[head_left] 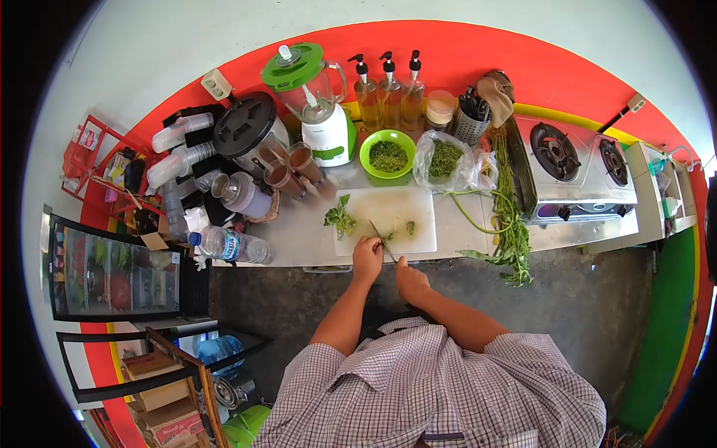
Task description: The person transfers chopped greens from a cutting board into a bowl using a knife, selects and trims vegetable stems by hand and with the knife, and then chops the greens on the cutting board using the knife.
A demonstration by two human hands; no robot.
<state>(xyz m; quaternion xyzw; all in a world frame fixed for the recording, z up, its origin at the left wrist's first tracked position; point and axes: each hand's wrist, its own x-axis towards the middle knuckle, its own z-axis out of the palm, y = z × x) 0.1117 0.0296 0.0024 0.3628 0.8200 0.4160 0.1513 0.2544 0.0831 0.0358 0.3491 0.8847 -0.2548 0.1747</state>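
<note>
A white cutting board (414, 205) lies on the metal counter. My right hand (411, 281) is closed around the handle of a knife (382, 237), whose blade slants up and left over the board. Beside the blade, at the board's front edge, my left hand (367, 258) has its fingers drawn together; what they hold, if anything, is too small to tell. Green leaves (340, 218) lie at the board's left side. A small heap of chopped greens (410, 228) sits right of the blade.
Behind the board stand a green bowl (388, 154) of chopped greens, a plastic bag (444, 160) of greens and a blender (326, 138). Long green stalks (511, 239) hang over the counter edge near the gas stove (575, 168). A water bottle (231, 245) lies at left.
</note>
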